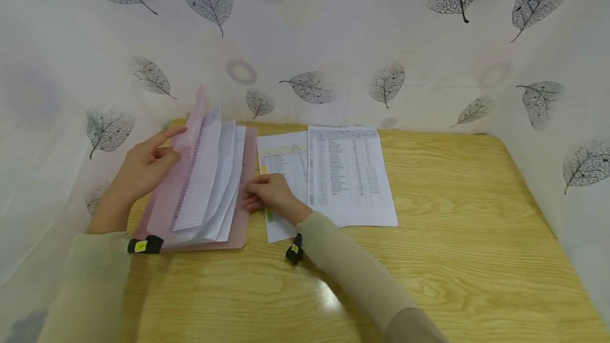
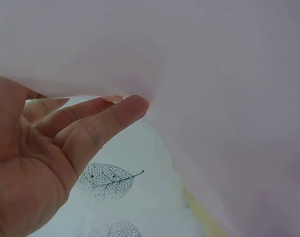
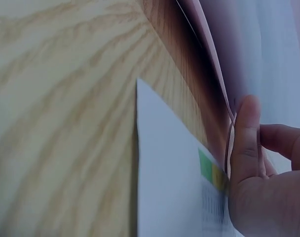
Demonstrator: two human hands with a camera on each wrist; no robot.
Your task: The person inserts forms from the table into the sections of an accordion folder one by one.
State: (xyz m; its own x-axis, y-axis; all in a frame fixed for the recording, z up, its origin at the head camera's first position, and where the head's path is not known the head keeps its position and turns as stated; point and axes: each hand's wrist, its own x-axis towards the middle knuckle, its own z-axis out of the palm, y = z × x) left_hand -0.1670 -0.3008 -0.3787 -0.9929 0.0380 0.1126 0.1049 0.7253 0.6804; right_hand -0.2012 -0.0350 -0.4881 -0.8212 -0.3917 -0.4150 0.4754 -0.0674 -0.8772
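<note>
A pink folder (image 1: 250, 173) lies spread at the left of the table, its left cover raised and several white lined sheets (image 1: 200, 179) fanned inside. Along the sheets' left side runs a dark row that looks like spiral binding. My left hand (image 1: 147, 165) pinches the raised pink cover (image 2: 214, 98) between thumb and fingers. At the folder's right edge, my right hand (image 1: 274, 195) grips the pink cover's border, thumb (image 3: 246, 133) over it. Under that hand lies a printed sheet (image 1: 286, 147) with coloured marks, partly hidden by the wrist.
A second printed table sheet (image 1: 352, 173) overlaps the first sheet's right side. The wooden table (image 1: 457, 258) extends to the right and toward me. A white curtain with leaf prints (image 1: 305, 41) hangs behind the table and at both sides.
</note>
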